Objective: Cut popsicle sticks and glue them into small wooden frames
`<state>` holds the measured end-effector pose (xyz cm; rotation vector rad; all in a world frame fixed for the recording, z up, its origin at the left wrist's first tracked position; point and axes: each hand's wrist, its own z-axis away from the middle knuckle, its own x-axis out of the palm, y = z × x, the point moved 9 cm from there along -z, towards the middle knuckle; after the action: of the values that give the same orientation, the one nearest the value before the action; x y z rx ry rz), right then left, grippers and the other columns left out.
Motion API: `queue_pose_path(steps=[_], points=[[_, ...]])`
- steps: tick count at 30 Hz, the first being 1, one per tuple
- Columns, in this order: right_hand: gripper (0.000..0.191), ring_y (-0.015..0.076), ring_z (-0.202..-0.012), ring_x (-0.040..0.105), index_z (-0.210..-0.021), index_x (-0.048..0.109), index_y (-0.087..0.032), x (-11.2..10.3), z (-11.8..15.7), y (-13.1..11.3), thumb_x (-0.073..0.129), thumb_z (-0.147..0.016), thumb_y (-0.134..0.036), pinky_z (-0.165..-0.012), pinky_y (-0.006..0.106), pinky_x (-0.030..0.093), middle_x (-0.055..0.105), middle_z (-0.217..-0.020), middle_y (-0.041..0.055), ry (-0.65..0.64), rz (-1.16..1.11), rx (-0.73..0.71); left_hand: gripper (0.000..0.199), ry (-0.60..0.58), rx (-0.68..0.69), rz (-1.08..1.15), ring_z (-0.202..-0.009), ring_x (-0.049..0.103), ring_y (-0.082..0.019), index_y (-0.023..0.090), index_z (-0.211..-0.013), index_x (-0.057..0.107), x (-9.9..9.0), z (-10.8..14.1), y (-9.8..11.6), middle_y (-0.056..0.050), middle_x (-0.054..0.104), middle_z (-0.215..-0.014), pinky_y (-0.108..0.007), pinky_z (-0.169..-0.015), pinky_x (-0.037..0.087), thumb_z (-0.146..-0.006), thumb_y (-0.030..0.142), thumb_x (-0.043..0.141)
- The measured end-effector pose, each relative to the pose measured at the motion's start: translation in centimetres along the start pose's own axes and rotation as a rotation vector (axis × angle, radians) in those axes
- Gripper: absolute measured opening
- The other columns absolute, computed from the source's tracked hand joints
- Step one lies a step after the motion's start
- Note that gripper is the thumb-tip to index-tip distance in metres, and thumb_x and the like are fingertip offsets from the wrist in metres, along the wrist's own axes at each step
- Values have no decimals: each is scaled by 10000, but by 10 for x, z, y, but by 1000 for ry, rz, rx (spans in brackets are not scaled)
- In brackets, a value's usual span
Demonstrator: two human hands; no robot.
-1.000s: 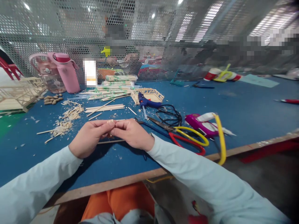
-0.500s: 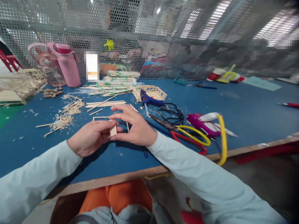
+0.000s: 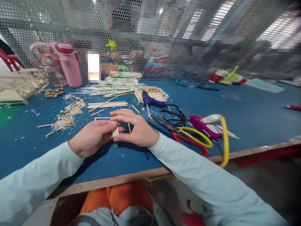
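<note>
Pinching sticks point(image 3: 115, 131) w/ L hand point(image 3: 90, 138), R hand point(image 3: 142, 129) half-open touching, frame point(image 3: 103, 118) behind, scissors point(image 3: 173, 128) nr.

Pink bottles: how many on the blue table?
2: a see-through pink bottle at the back left of the blue table, and an opaque pink bottle just right of it, partly overlapping it. No others visible.
</note>
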<state>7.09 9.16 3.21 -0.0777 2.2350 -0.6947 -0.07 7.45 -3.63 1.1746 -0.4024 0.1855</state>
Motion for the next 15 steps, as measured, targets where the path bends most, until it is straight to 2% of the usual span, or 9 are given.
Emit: queue_pose_path(steps=[3, 8, 12, 15], points=[[486, 207, -1131, 492, -1022, 600, -207, 2, 1, -1, 759, -588, -354, -978, 399, 357, 588, -1171, 92, -9, 10, -10, 104, -19, 34, 16, -594, 610, -105, 92, -803, 658, 2, 0, 3, -70, 676, -694, -183, -576, 484, -750, 173, 621], [390, 205, -1100, 510, -970, 610, -188, 0, 1, -3, 720, -620, -318, -974, 383, 360, 636, -1075, 87, 54, 26, -14, 312, -17, 94, 53, -669, 652, -129, 147, -1057, 579, 3, 1, 9, -47, 682, -743, -208, -630, 515, -751, 90, 600], [361, 202, -1086, 518, -947, 606, -193, -1, 2, 3, 700, -606, -262, -966, 375, 370, 628, -1079, 74, 101, -9, 66, 351, -15, 114, 56, -729, 667, -154, 180, -1117, 535, 2, 3, 13, -52, 689, -790, -230, -649, 529, -772, 146, 590], [366, 197, -1094, 512, -956, 599, -188, 0, 3, 8, 694, -606, -242, -964, 369, 374, 603, -1127, 88, 111, -42, 120, 374, 63, 79, 70, -707, 674, -168, 183, -1158, 499, -5, 5, 12, -61, 693, -774, -234, -601, 532, -790, 190, 563]])
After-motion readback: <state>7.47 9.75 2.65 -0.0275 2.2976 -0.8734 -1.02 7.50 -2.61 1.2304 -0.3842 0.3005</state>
